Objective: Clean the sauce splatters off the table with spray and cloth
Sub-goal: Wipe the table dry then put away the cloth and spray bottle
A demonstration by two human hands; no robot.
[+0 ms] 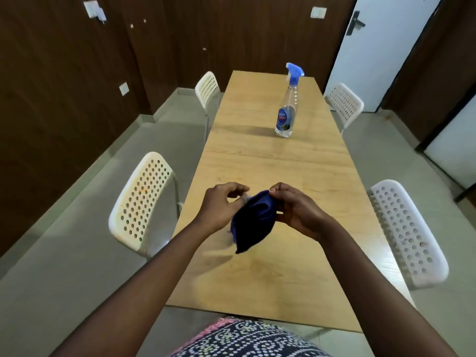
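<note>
Holding a dark blue cloth (248, 222) in the lower centre of the frame, both hands are working above the near half of the wooden desk (270, 161). The right hand (296, 210) is pinching the cloth's upper edge between thumb and curled fingers, with the rest of the hand closing round the cloth's right side. The left hand (221, 204) is sitting against the cloth's left side with its fingers curled; whether they are actually gripping the fabric cannot be told, as the contact is blurred. The cloth is hanging bunched, its lower end pointing down toward the desk surface, apparently clear of it.

A clear spray bottle (287, 109) with a blue trigger head is standing upright on the far half of the desk, right of centre in the upper part of the frame, well apart from the hands.

Four white perforated chairs are standing beside the desk, two on each side, the nearest at lower left (143, 202).
</note>
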